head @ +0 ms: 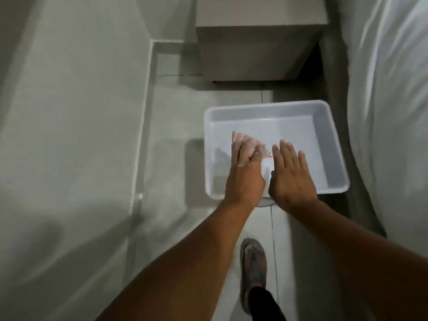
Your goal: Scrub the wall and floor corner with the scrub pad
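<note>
Forearms: both reaching forward over the floor [176, 140], a shoe [253, 269] below them.
Left hand [245, 172]: curling round a wet pad [257, 151] above the tub [333, 126].
Right hand [291, 174]: hovering flat, fingers spread, grasping nothing.
Corner [148, 107]: lying well left of the tub.
Advice: squeeze out excess water, then press the pad firmly along the seam.

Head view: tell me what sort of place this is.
Probably a bedroom being cleaned. White bedding bulges in on the right, a boxy nightstand-like cabinet stands against the far wall, and a white plastic tub sits on the tiled floor beside a plain wall.
</note>
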